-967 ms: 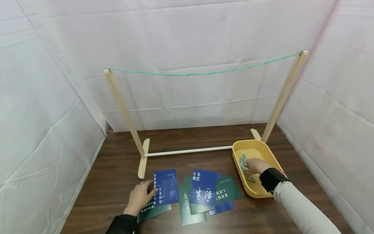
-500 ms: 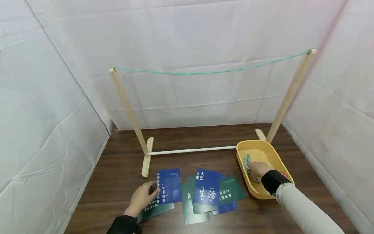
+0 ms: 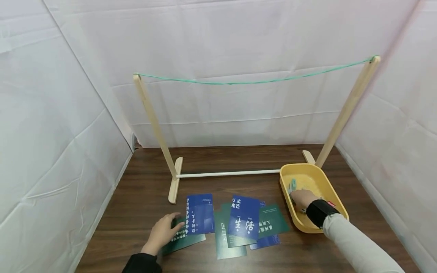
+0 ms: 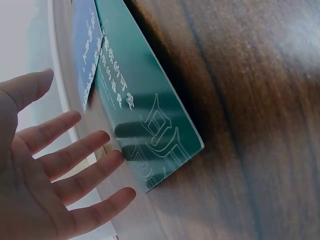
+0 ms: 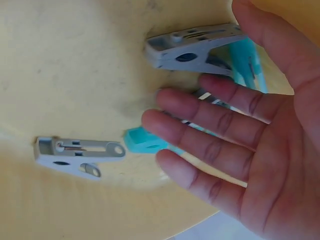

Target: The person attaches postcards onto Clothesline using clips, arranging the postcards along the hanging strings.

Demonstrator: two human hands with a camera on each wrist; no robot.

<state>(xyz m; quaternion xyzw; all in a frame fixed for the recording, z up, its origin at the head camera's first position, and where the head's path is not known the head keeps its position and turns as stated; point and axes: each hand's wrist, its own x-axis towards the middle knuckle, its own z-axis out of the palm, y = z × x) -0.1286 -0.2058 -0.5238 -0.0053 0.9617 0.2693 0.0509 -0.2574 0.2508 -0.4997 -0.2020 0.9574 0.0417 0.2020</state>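
My left hand (image 3: 162, 233) hovers at the left edge of a green printed card (image 3: 186, 242), fingers spread and holding nothing. A blue card (image 3: 200, 214) partly covers that green one. In the left wrist view, the spread fingers overlap the card's near edge. My right hand (image 3: 303, 198) is down inside a yellow plastic basket (image 3: 315, 178). Its fingers reach over several clothespins with no firm grip: a grey clothespin (image 5: 192, 50) lies by the thumb and fingertips, a teal clothespin (image 5: 142, 140) is partly hidden under the fingers, and another grey clothespin (image 5: 60, 159) lies apart.
A wooden stand with a left post (image 3: 155, 125), a right post (image 3: 348, 110) and a green string (image 3: 225, 82) strung between them stands behind. A white rod (image 3: 228, 174) joins its feet. More cards, including a blue card (image 3: 244, 218), overlap at the middle. White cloth surrounds the table.
The head view has shifted, so the stand and basket sit further right. My left hand has drawn slightly away from the blue card. My right hand stays among the clothespins.
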